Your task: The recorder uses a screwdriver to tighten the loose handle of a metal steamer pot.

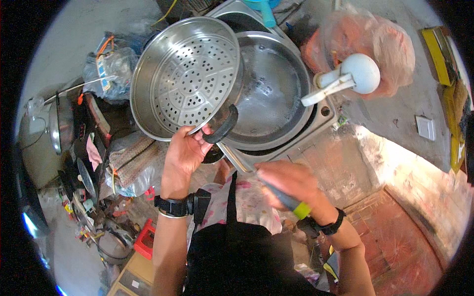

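A stainless steel steamer basket (190,81) with a perforated bottom is held tilted by my left hand (183,154), whose fingers close on its rim beside the black handle (224,126). The basket overlaps the left side of a wide metal pan (302,98) on the stove, which has shiny liquid with small bubbles in it. My right hand (291,180), smeared by motion, is in front of the stove. It is closed round a grey handle with a lime-green end (301,210); the tool's other end is hidden.
The metal stove (323,111) stands under the pan. Right of it are a white round object with a handle (363,74) and a pinkish plastic bag (395,49). Bagged goods (131,160) and a glass lid (54,126) crowd the left; a red stool (144,239) stands below.
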{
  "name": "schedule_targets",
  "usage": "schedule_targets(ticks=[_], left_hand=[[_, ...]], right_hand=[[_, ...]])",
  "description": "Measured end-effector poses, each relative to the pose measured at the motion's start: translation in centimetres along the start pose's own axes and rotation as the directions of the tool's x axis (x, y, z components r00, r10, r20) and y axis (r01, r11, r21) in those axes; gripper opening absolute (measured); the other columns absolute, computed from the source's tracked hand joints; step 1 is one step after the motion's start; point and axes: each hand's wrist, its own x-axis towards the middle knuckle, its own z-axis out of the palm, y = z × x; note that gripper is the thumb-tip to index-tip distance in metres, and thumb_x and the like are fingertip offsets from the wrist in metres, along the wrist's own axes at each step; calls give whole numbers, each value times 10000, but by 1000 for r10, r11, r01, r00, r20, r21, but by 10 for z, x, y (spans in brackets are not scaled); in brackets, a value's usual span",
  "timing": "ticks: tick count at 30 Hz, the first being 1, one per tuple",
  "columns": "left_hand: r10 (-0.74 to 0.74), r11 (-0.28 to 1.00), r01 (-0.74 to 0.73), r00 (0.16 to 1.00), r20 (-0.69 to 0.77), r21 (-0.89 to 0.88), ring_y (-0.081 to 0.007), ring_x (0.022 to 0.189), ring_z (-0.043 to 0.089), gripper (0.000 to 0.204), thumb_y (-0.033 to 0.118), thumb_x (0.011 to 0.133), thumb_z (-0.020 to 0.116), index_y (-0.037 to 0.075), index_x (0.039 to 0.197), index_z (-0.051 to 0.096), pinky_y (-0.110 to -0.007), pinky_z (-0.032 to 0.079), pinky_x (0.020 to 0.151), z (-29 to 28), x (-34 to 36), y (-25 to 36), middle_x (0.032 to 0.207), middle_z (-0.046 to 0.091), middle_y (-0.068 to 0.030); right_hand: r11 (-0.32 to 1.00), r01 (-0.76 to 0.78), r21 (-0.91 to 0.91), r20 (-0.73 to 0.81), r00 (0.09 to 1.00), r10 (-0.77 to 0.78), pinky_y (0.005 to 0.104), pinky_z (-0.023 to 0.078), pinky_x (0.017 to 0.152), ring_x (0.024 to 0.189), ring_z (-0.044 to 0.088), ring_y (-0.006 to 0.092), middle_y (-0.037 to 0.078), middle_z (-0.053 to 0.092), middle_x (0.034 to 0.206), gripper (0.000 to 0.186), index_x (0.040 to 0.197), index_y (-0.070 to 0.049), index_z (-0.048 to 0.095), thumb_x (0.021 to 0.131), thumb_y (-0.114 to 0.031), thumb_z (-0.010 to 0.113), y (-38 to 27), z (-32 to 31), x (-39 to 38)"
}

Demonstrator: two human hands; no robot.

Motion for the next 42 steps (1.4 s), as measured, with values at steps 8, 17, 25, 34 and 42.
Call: schedule_targets(ticks=[8,17,25,34,42], left_hand=[[5,996,-11,997,-72,-89,-212,695,572,241,126,881,341,-55,919,495,-344,533,613,51,-60,10,766,549,-122],[61,998,-61,993,99,1,-220,730,562,228,128,877,371,-45,896,518,-339,520,649,60,-75,22,782,568,-125],[119,989,-126,989,83,80,-228,757,569,249,154,883,374,-37,910,532,-342,500,672,67,-81,18,795,585,-133],[53,988,-68,993,109,137,-233,785,579,269,175,886,383,-41,938,535,-334,497,697,60,-80,22,796,591,-124],[83,981,-103,989,122,166,-240,807,581,289,196,894,381,-48,932,530,-328,497,701,61,-80,19,804,587,-130]], right_hand=[[996,-17,88,-45,999,21,370,545,686,808,667,321,184,667,876,270,1016,6,593,817,-175,613,-23,-20,15],[999,-42,28,-89,995,44,375,538,718,821,667,310,170,671,890,258,1017,3,598,847,-191,582,-32,-27,25],[997,-6,78,-158,987,18,373,541,702,817,670,314,184,669,901,263,1024,-5,601,846,-198,593,-33,-22,25],[998,42,56,-75,996,-38,361,546,687,810,673,301,175,676,866,257,1026,4,596,852,-185,587,-42,-28,23],[993,-15,117,-43,999,20,370,541,712,826,670,313,189,672,893,261,1001,8,593,831,-189,606,-49,-29,25]])
